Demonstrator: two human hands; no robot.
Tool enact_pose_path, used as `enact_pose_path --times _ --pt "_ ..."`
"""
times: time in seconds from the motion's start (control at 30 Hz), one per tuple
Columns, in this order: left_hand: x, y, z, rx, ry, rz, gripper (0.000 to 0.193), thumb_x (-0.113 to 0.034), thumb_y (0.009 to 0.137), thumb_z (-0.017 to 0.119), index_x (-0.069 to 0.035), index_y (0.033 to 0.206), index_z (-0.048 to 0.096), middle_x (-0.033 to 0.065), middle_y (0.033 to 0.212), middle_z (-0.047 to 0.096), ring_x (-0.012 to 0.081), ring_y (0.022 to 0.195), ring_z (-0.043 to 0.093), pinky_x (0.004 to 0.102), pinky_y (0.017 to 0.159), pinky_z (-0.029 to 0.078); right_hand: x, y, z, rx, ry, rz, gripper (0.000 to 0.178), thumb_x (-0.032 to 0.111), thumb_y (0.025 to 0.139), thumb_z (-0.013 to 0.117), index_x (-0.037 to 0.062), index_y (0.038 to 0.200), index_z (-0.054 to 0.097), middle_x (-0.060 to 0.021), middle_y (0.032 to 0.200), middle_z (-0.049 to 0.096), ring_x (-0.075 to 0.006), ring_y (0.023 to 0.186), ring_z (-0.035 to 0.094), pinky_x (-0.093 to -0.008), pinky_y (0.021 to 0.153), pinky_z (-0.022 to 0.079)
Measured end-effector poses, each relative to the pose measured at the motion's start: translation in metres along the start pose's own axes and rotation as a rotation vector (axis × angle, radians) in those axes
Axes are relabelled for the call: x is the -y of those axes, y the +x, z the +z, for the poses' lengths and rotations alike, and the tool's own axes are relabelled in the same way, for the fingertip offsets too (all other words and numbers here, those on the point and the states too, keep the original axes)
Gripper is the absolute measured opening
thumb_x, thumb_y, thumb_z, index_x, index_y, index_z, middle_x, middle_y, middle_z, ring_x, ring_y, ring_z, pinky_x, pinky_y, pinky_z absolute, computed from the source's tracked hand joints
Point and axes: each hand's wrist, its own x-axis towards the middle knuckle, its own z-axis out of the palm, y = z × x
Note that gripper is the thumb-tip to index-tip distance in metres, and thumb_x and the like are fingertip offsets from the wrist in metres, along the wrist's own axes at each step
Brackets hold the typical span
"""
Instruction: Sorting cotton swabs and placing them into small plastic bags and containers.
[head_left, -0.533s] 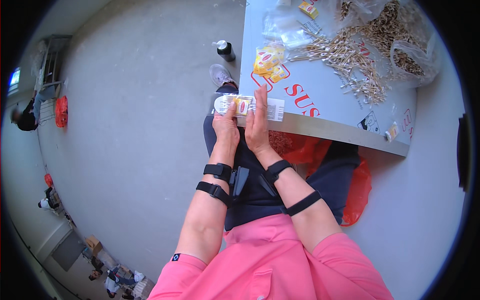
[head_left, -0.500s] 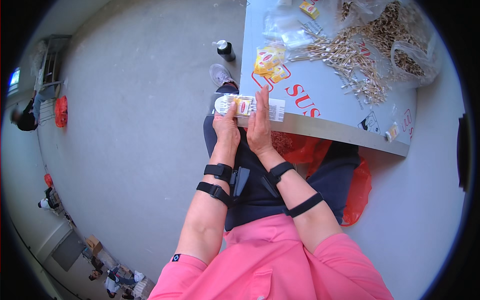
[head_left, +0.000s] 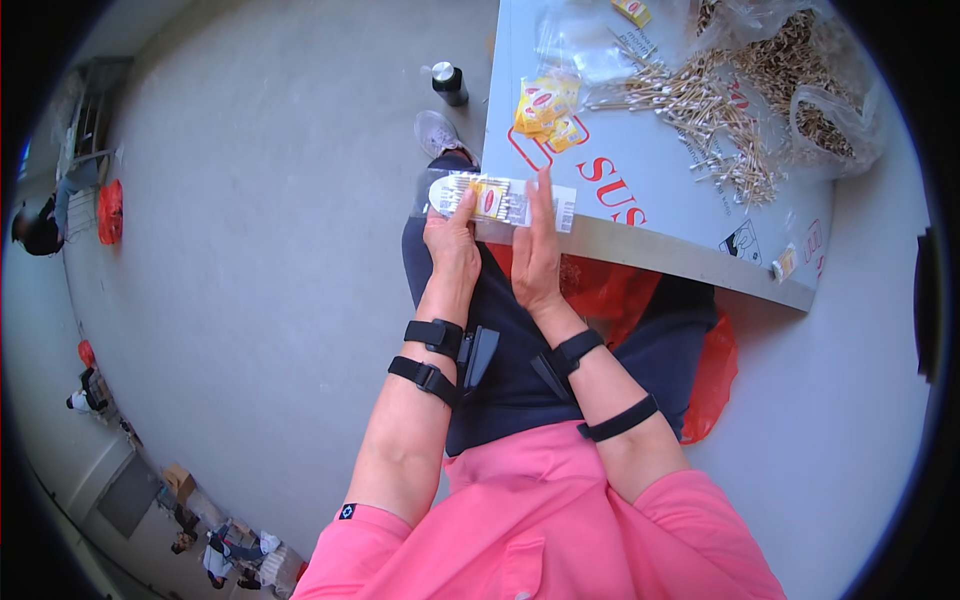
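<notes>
A clear plastic packet [head_left: 515, 203] with a yellow label and a row of cotton swabs inside is held over my lap, by the table's near left corner. My left hand [head_left: 453, 248] grips its left part, thumb on top near the label and the other fingers mostly hidden underneath. My right hand [head_left: 537, 255] lies against the packet's right part, its fingers stretched out and together. On the table beyond are yellow cards [head_left: 545, 108] in a small heap, clear plastic bags [head_left: 585, 45] and a loose spread of cotton swabs [head_left: 735, 145].
A big clear bag [head_left: 845, 120] of swabs lies open at the table's far right. One small packet [head_left: 785, 262] rests near the right edge. On the floor stands a dark bottle [head_left: 449, 84]; a red plastic bag [head_left: 712, 375] hangs below the table. Other people [head_left: 42, 228] sit far left.
My right hand has shifted a little to the right along the packet. The packet has risen slightly in view, still in my left hand.
</notes>
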Motion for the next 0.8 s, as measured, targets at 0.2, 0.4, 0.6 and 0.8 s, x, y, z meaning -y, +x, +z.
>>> enact_pose_path --times 0.2,0.4,0.6,0.8 --pt "0.006 0.000 0.005 0.020 -0.032 -0.017 0.030 0.002 0.089 0.069 0.000 0.118 0.060 0.0113 0.111 0.069 0.0204 0.098 0.069 0.0333 0.088 0.057 0.008 0.019 0.024 -0.214 0.373 0.222 0.050 0.021 0.107 0.030 -0.0022 0.151 0.029 -0.0225 0.163 0.013 -0.0353 0.150 0.022 -0.0416 0.119 0.026" --pt "0.003 -0.001 0.003 0.044 -0.015 -0.047 0.029 0.000 0.092 0.066 -0.001 0.120 0.058 0.0110 0.111 0.068 0.0205 0.098 0.069 0.0327 0.087 0.058 0.006 0.018 0.037 -0.242 0.283 0.182 0.050 0.020 0.106 0.031 -0.0023 0.151 0.029 -0.0245 0.162 0.015 -0.0376 0.150 0.019 -0.0428 0.120 0.021" --pt "-0.001 0.000 0.005 0.047 -0.019 -0.043 0.030 0.001 0.090 0.069 0.000 0.119 0.059 0.0116 0.111 0.069 0.0203 0.096 0.069 0.0335 0.087 0.058 0.006 0.019 0.033 -0.234 0.265 0.164 0.049 0.019 0.106 0.030 -0.0016 0.151 0.028 -0.0240 0.162 0.015 -0.0364 0.150 0.020 -0.0424 0.121 0.021" --pt "0.002 -0.002 0.006 0.039 -0.011 -0.027 0.030 0.001 0.090 0.068 0.001 0.119 0.059 0.0114 0.110 0.069 0.0201 0.096 0.069 0.0339 0.088 0.058 -0.002 0.029 0.024 -0.248 0.401 0.196 0.051 0.021 0.108 0.030 -0.0017 0.153 0.024 -0.0208 0.163 0.016 -0.0314 0.149 0.024 -0.0411 0.120 0.024"
